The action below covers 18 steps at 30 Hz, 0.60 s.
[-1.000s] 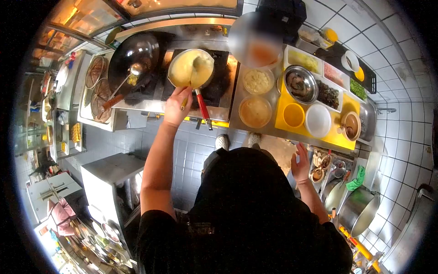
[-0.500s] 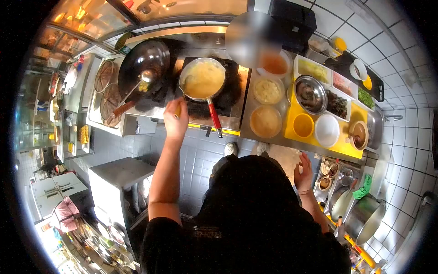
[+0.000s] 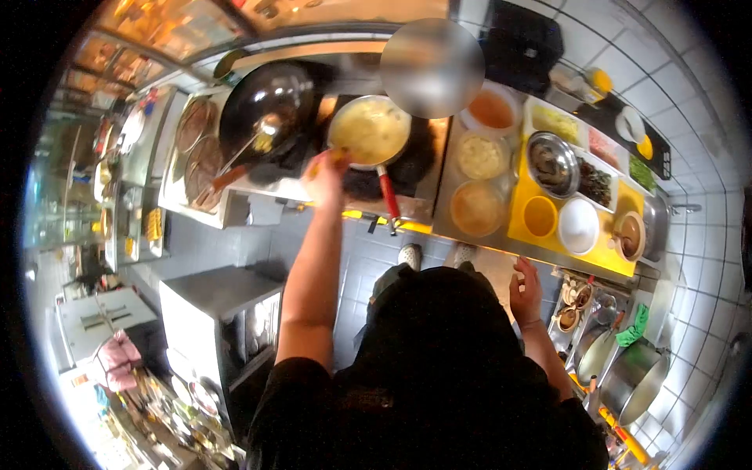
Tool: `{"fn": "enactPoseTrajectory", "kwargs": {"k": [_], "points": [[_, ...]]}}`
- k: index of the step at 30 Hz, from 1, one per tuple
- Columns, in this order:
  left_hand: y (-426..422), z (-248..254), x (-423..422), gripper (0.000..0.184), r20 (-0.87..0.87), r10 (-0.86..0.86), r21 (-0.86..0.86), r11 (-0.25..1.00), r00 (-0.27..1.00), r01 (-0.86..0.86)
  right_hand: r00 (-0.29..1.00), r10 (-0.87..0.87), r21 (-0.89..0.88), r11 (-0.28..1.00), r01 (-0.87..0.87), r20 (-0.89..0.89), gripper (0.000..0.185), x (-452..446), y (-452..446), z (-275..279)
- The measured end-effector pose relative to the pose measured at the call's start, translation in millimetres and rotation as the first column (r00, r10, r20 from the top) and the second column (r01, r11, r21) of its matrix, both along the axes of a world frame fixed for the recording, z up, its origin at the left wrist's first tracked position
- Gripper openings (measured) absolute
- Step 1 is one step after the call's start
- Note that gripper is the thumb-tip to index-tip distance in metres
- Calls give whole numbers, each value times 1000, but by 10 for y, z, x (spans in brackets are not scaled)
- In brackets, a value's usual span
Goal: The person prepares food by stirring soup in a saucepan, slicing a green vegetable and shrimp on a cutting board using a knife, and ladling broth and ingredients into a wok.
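My left hand (image 3: 323, 180) is closed at the near left rim of a frying pan with a red handle (image 3: 389, 200). It grips a slim yellow-handled utensil, smeared by motion, whose working end I cannot make out. Pale yellow food (image 3: 370, 129) covers the pan's bottom on the stove. My right hand (image 3: 526, 294) hangs by the counter's front edge, fingers loosely bent and apart, holding nothing.
Left of the pan, a black wok (image 3: 270, 106) holds a ladle (image 3: 243, 153) with a wooden handle. Bowls stand on the right counter, among them a steel bowl (image 3: 553, 164), a yellow cup (image 3: 540, 216) and a white tub (image 3: 578, 225). A round blurred patch covers the stove's back.
My left hand has moved forward and right, from just short of the pan to its near rim. My right hand stays by the counter edge. The whole view has shifted slightly.
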<state>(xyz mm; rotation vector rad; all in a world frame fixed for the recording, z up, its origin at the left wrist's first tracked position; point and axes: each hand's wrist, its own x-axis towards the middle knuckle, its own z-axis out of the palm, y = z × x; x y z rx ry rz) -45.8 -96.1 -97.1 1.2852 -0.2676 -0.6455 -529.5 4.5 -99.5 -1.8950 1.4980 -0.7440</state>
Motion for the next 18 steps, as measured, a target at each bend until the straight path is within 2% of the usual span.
{"fn": "enactPoseTrajectory", "kwargs": {"k": [1,2,3,4,6,7,8,10,12,14,16,18], "points": [[91,153,-56,18,-65,-66,45,997,996,69,1000,18,11,1000,-18,-9,34,128,-17,90],[161,358,-61,18,-130,-130,70,988,983,140,999,47,104,994,-46,-6,33,197,-63,83],[293,468,4,18,-110,-152,94,982,982,163,998,70,195,978,-68,-6,32,225,-76,82],[331,509,50,19,-24,-137,98,985,990,139,996,86,287,955,-80,-8,32,251,-100,76],[399,516,85,22,135,-126,119,987,983,110,981,195,304,934,-190,14,37,394,-169,-2],[396,453,50,21,269,-229,183,966,935,184,965,261,337,910,-242,-10,38,549,-231,58],[404,435,41,19,494,-319,237,944,809,228,945,325,372,882,-290,-34,40,686,-297,89],[413,489,-49,18,801,-453,363,888,392,284,887,460,467,778,-421,34,45,855,-362,-91],[570,778,-65,19,832,-515,427,831,204,357,713,695,432,672,-601,-90,49,1049,-423,-466],[733,943,-87,22,812,-556,481,809,175,338,707,707,351,656,-669,25,50,1300,-401,-771],[812,890,-84,25,842,-536,491,807,57,328,705,704,649,498,-575,86,46,1690,-425,-858],[863,706,-74,29,795,-607,561,745,17,362,724,669,639,484,-598,171,48,2011,-375,-1360]]}}
